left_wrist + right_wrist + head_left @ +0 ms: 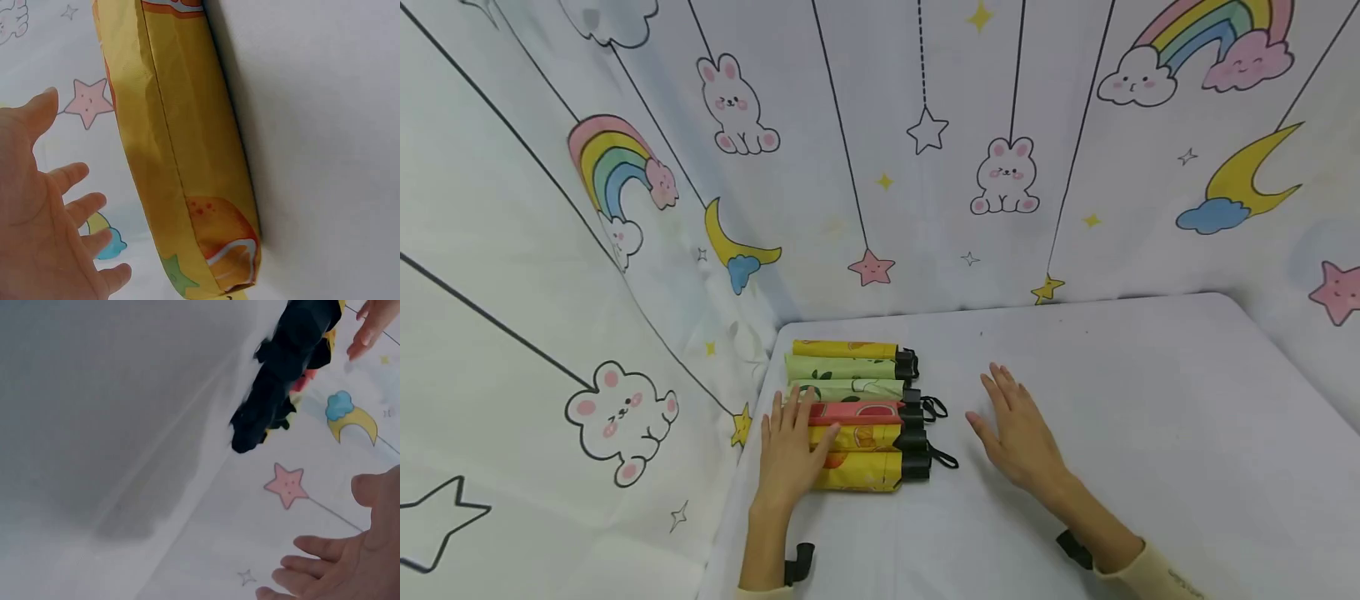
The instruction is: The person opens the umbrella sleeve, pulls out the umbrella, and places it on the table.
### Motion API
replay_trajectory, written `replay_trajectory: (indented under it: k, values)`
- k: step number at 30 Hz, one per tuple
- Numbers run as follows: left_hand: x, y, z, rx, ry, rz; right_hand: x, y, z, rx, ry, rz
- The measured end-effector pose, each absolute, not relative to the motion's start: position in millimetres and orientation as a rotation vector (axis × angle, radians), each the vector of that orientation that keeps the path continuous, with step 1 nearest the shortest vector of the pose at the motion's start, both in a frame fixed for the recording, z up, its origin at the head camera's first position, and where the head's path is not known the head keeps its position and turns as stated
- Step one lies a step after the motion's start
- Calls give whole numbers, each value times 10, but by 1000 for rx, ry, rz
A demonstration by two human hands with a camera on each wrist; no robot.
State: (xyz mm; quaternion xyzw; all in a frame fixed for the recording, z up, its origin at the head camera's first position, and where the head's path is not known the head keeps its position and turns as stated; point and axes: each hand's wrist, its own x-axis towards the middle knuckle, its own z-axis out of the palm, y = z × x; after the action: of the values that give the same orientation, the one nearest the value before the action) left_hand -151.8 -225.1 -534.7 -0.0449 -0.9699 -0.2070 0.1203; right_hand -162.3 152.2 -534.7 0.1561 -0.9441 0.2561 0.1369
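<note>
Several folded umbrellas lie side by side on the table's left part, black handles to the right: two yellow ones in front, a red one, two pale green ones and a yellow one at the back. My left hand, fingers spread, is over their left ends; in the left wrist view it appears beside a yellow umbrella, and contact cannot be told. My right hand is right of the handles, fingers extended and holding nothing. In the right wrist view, the dark handles stand apart from it.
A white cloth covers the table, which extends to the right of the umbrellas. White curtains printed with rabbits, stars and rainbows hang behind and to the left. Black wrist loops stick out from some handles.
</note>
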Motion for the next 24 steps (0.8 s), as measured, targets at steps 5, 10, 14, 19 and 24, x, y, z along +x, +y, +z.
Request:
replay_trajectory:
  k: [5, 10, 14, 19, 24]
  values:
    - [-1405, -2284, -5343, -64, -2836, -685, -1542, 1392, -5293, 451, -2698, 816]
    - [-1323, -2352, -5374, 29, -2891, -708, -1470, 1262, -5268, 438, -2711, 854]
    - [-1258, -2410, -5416, 64, -2889, -706, -1424, 1171, -5283, 429, -2719, 870]
    - [-1175, -2472, -5441, 109, -2816, -738, -1366, 1061, -5299, 438, -2722, 937]
    - [-1121, -2514, -5425, 156, -2801, -768, -1300, 946, -5316, 449, -2755, 1011]
